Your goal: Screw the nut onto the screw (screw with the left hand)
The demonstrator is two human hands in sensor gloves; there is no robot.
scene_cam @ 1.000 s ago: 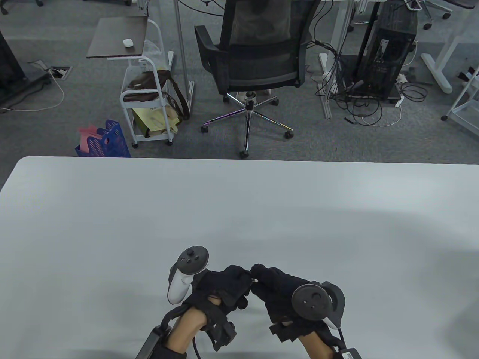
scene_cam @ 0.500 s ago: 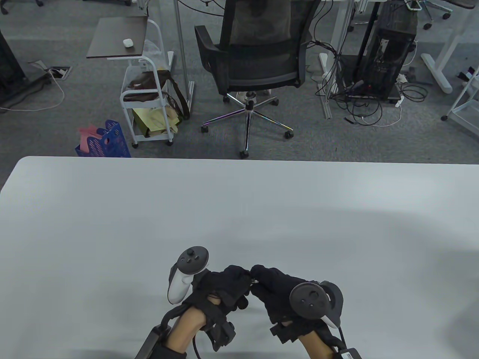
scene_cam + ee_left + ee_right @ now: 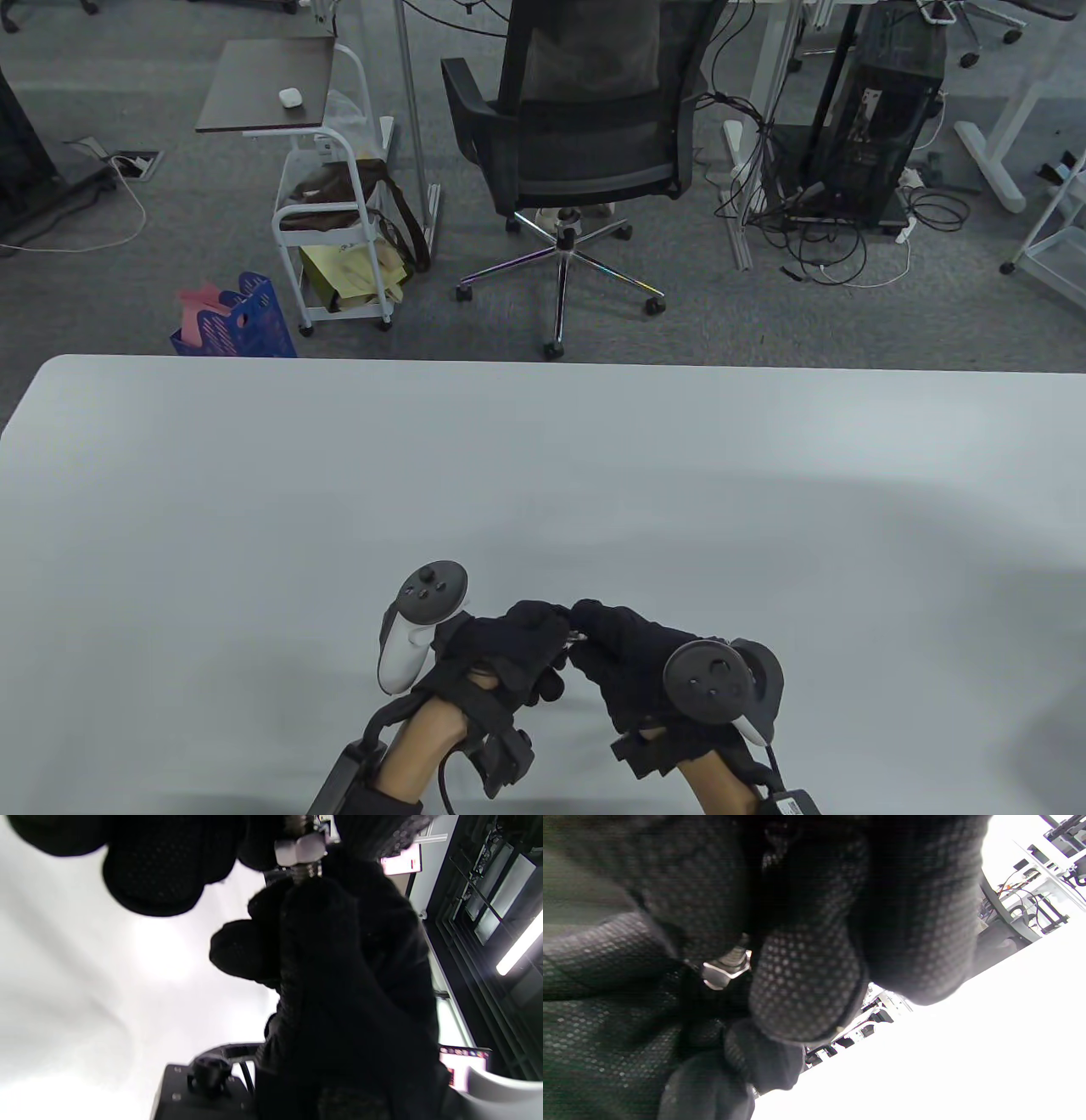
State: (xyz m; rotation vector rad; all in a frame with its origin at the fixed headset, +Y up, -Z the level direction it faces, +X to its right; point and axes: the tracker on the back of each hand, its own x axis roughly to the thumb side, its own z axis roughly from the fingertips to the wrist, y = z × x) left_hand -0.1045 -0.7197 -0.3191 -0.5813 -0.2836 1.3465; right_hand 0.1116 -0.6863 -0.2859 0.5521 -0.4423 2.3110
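Note:
Low in the table view my two gloved hands meet fingertip to fingertip just above the white table (image 3: 543,475). My left hand (image 3: 551,626) pinches a silver hex nut (image 3: 301,851) that sits on the threaded screw (image 3: 308,871). My right hand (image 3: 587,626) grips the screw, whose lower end disappears into its curled fingers (image 3: 339,976). The right wrist view shows the nut (image 3: 726,971) and a bit of thread (image 3: 734,955) wedged between both gloves. From above, only a small glint of metal (image 3: 573,637) shows between the fingertips.
The table's far edge (image 3: 543,363) runs across the middle of the table view. Beyond it on the floor stand an office chair (image 3: 585,144), a white cart (image 3: 331,229) and a blue basket (image 3: 237,318).
My left hand has turned slightly at the wrist, its tracker shifting a little to the left. My right hand has stayed nearly still, and both hands keep their hold.

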